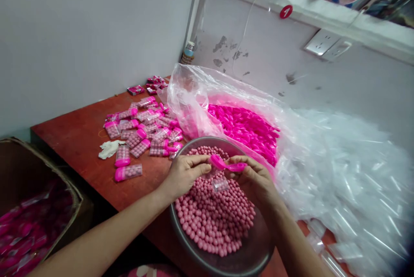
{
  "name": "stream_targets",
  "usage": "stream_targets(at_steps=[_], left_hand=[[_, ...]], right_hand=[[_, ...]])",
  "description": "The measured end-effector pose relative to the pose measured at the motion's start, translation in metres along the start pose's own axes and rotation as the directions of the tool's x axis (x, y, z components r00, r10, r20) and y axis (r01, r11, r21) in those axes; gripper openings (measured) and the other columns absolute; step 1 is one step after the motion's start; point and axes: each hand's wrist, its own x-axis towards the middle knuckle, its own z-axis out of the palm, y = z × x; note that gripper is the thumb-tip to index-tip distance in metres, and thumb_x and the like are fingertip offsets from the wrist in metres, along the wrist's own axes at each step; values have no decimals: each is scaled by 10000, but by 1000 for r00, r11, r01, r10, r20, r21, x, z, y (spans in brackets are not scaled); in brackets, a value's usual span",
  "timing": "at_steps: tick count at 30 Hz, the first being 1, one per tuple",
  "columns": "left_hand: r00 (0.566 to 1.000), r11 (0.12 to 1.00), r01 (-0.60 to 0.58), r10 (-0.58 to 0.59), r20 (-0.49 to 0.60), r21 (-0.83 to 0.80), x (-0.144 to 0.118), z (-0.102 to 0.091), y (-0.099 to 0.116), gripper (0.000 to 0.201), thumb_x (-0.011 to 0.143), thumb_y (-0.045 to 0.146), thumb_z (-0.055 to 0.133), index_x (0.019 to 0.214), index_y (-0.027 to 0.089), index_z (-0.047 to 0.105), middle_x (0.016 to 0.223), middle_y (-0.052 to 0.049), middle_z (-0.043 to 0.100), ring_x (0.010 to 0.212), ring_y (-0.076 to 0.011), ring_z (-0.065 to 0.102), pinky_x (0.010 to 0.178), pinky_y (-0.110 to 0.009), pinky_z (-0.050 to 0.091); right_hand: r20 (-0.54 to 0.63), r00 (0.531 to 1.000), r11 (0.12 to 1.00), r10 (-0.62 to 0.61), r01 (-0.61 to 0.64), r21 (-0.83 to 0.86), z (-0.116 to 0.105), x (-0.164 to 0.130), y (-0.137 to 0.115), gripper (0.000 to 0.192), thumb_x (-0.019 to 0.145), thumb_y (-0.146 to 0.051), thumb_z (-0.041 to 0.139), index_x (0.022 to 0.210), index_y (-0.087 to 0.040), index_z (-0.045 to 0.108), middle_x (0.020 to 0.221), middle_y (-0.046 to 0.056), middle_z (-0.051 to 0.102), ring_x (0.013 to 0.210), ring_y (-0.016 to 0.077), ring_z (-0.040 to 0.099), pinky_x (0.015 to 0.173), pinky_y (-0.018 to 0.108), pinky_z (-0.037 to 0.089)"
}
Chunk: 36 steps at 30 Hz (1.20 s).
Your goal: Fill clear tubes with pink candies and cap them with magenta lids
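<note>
My left hand [184, 174] and my right hand [254, 178] meet over a grey metal bowl [255, 249] heaped with pink candy balls [215, 218]. Between the fingertips of both hands is a bright pink plastic cap [226, 165]. Just under it a small clear plastic tube [220, 185] hangs over the candy; which hand holds it is hard to tell. Left of the bowl, several filled tubes with pink caps [142, 132] lie scattered on the red-brown table [80, 139].
An open clear bag of pink caps [246, 128] sits behind the bowl. A heap of empty clear tubes in plastic [349, 182] fills the right side. A cardboard box [64, 190] with filled tubes stands at lower left. A white crumpled glove [109, 149] lies on the table.
</note>
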Motion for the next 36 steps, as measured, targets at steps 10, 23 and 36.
stream_targets(at_steps=[10,23,36], left_hand=[[987,966,-160,159,24,201,-11,3,10,286,816,145,540,1066,218,658,1036,-29,693,951,-174,637,871,-282,482],[990,961,-83,110,-91,265,5,-5,10,269,787,162,567,1033,183,674,1021,-33,699,943,-193,641,882,-312,486],[917,796,-122,319,-238,593,20,-48,27,368,808,294,552,1143,147,598,1124,-73,651,1026,-208,603,901,-330,466]], right_hand=[[329,861,893,387,-439,99,26,11,-13,283,788,-302,597,1026,-151,625,947,94,664,932,213,614,846,440,480],[194,920,939,341,-344,-18,23,24,-6,360,794,-396,585,1087,-187,576,1018,91,647,903,202,632,800,393,513],[229,951,-70,208,248,-966,-23,5,10,315,745,-242,607,1047,-156,579,1009,101,601,919,230,585,780,331,457]])
